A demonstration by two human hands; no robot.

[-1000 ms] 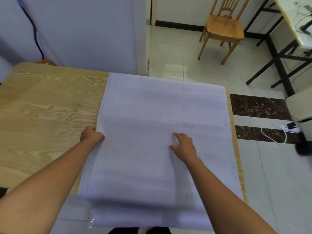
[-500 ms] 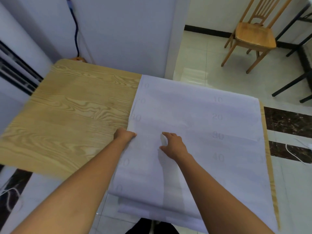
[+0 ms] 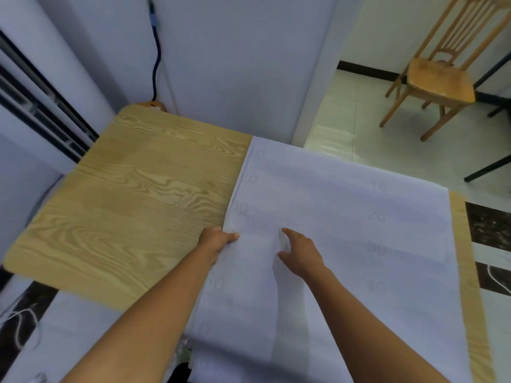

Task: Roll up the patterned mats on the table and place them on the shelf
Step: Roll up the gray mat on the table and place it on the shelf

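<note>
Here, the left half of the wooden desk (image 3: 138, 203) shows plain wood, with room to move. The left hand (image 3: 218, 240) pinches the left edge of the white mat (image 3: 345, 175), thumb on top. The mat lies over the desk's right half and hangs off the near edge. The right hand (image 3: 300, 251) rests on it; I cannot tell if it pinches a fold. Faint grey numbers (image 3: 376, 217) read 10, 20, 30, 40. A thin desk strip shows past the mat's right edge.
</note>
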